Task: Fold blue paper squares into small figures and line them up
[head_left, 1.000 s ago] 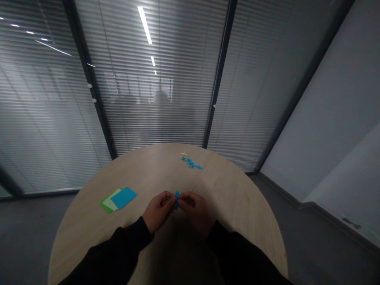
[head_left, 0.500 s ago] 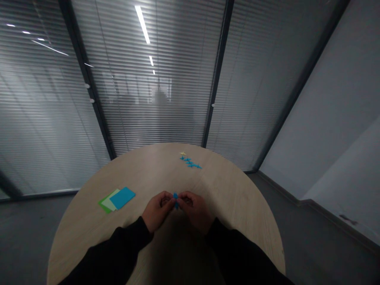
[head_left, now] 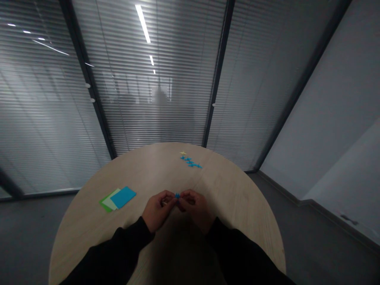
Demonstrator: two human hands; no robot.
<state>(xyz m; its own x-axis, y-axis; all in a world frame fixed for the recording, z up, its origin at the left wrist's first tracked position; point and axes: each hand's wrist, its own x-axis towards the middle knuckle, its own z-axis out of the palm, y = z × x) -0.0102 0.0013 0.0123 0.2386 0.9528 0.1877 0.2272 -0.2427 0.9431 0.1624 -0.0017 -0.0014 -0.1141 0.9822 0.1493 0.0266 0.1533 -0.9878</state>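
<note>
A small folded piece of blue paper [head_left: 177,196] is pinched between both hands above the near middle of the table. My left hand [head_left: 158,209] grips it from the left with thumb and fingertips. From the right, my right hand [head_left: 196,208] closes on it the same way, the two thumbs almost touching. Fingers cover most of the paper, and only its pointed top shows. Farther back lie several small blue folded paper figures [head_left: 190,162] in a slanting row, with a yellow one [head_left: 183,153] at the far end.
Left of my hands, blue, pale green and green paper sheets [head_left: 123,197] overlap on the round wooden table [head_left: 237,221]. Glass panels with blinds [head_left: 166,122] stand behind the table's far edge, and a white wall [head_left: 320,130] rises at the right.
My fingers have closed farther over the blue paper. Its lower part, visible before between the thumbs, is now covered. The sheets and the row of figures stay in place.
</note>
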